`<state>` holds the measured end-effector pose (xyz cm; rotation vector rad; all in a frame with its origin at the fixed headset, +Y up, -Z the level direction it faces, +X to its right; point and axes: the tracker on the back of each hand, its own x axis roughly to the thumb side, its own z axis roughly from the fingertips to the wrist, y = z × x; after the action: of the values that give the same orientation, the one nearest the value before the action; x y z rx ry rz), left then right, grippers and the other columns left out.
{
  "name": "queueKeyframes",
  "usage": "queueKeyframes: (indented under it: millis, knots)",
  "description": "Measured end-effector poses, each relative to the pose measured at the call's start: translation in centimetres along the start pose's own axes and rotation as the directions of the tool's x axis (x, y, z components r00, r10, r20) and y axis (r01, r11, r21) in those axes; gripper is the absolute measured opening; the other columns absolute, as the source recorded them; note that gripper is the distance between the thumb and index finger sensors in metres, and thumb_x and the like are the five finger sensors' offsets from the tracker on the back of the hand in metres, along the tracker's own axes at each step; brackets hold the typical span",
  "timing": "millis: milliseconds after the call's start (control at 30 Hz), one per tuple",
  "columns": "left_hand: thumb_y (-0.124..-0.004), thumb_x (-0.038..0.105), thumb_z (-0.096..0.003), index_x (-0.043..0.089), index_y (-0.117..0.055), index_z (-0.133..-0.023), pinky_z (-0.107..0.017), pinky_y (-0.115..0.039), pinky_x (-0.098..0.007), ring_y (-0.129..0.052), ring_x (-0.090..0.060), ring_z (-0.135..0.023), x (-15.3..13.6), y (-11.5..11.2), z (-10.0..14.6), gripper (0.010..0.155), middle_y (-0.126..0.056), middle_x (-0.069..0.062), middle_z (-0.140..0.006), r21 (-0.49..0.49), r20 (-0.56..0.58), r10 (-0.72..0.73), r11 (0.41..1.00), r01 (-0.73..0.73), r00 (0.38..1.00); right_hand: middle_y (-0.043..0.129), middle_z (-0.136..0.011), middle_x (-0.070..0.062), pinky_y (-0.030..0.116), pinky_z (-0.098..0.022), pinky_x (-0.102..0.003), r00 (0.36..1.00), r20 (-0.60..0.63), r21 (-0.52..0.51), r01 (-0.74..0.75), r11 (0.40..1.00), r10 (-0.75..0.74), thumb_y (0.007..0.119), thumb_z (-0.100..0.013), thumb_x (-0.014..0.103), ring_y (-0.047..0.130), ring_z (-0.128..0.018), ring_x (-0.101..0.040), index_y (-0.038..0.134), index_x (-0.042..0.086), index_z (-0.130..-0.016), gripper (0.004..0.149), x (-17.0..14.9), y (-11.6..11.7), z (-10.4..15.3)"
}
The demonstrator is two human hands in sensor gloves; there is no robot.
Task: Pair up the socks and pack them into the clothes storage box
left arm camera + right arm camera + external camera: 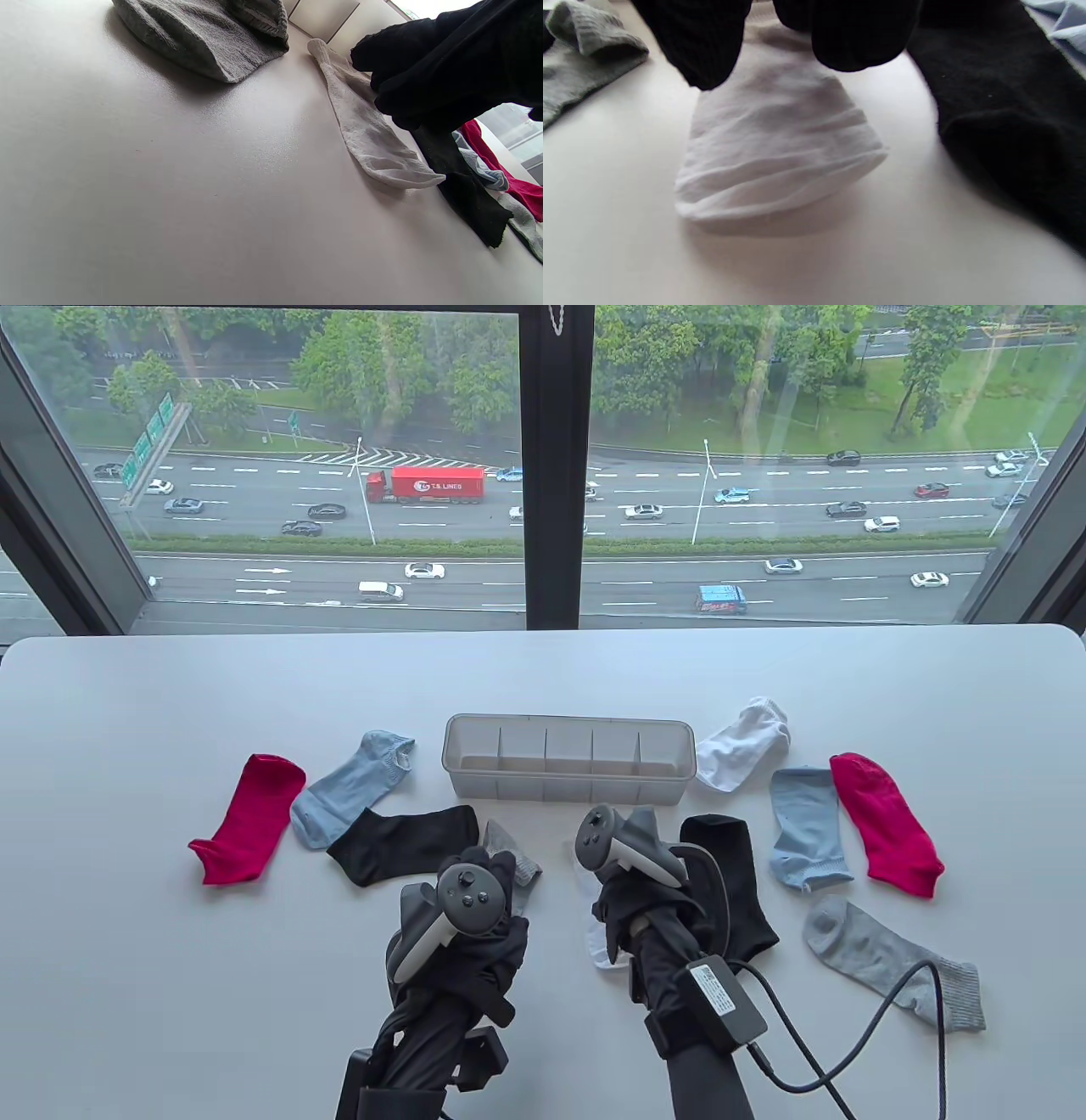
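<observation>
The right hand is pinching the flat white cotton sock lying in front of the clear plastic divided box; pairing is just starting, and next it needs carrying to its crumpled white mate; the left hand is hovering, its fingers' state unclear; only the wrist views are revealing the pinched sock.
</observation>
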<state>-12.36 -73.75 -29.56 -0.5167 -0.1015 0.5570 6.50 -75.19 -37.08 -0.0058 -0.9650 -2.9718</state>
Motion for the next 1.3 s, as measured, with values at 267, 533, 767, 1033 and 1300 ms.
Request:
queueKeyframes:
  millis: [267, 533, 767, 1033, 1300]
  knots:
    - [-0.048, 0.033, -0.0553, 0.031, 0.002, -0.103, -0.068, 0.005, -0.066, 0.022, -0.031, -0.099, 0.2, 0.2, 0.3, 0.069, 0.021, 0.000, -0.104, 0.007, 0.052, 0.108, 0.994, -0.109, 0.993, 0.081, -0.074, -0.015, 0.087, -0.030, -0.022, 0.994, -0.088, -0.241, -0.090, 0.966, 0.071, 0.079, -0.050, 0.039, 0.099, -0.045, -0.015, 0.072, 0.022, -0.087, 0.041, 0.4, 1.5, 0.0]
    - [-0.055, 0.052, -0.0541, 0.025, 0.005, -0.102, -0.072, -0.011, -0.070, 0.002, -0.042, -0.106, 1.1, -0.8, 0.0, 0.082, 0.012, -0.012, -0.108, -0.201, 0.214, 0.230, 0.961, -0.188, 0.949, 0.089, -0.067, -0.012, 0.089, -0.026, -0.022, 0.905, 0.295, -0.429, 0.412, 0.804, -0.306, 0.080, -0.050, 0.040, 0.102, -0.040, -0.014, 0.074, 0.018, -0.086, 0.042, -2.6, 0.5, 6.8]
    - [-0.066, 0.059, -0.0489, 0.012, -0.019, -0.108, -0.073, -0.035, -0.071, -0.042, -0.048, -0.106, 1.7, -2.1, -0.5, 0.089, -0.030, -0.023, -0.114, -0.392, 0.317, 0.641, 0.760, -0.518, 0.699, 0.082, -0.080, -0.014, 0.086, -0.041, -0.030, 0.638, 0.641, -0.217, 0.683, 0.698, -0.425, 0.076, -0.053, 0.034, 0.095, -0.058, -0.024, 0.070, 0.019, -0.091, 0.041, -2.7, 2.1, 9.7]
    - [-0.068, 0.025, -0.0524, 0.014, -0.067, -0.095, -0.063, -0.068, -0.063, -0.093, -0.039, -0.069, 0.3, -0.4, -0.2, 0.044, -0.084, -0.019, -0.085, -0.031, 0.311, 0.599, 0.782, -0.622, 0.738, 0.064, -0.094, -0.017, 0.076, -0.057, -0.037, 0.760, 0.571, -0.468, 0.611, 0.638, -0.310, 0.079, -0.050, 0.040, 0.079, -0.077, -0.030, 0.055, 0.024, -0.098, 0.056, -3.9, 1.8, 9.9]
    - [-0.067, 0.022, -0.0525, 0.026, -0.070, -0.095, -0.064, -0.066, -0.063, -0.091, -0.039, -0.072, 1.8, -0.5, -0.1, 0.043, -0.079, -0.016, -0.093, -0.143, 0.415, 0.608, 0.778, -0.612, 0.677, 0.023, -0.115, -0.026, 0.037, -0.074, -0.067, 0.577, 0.615, -0.086, 0.726, 0.682, -0.537, 0.080, -0.050, 0.044, 0.021, -0.101, -0.054, 0.061, 0.022, -0.100, 0.058, -5.3, 2.6, 7.6]
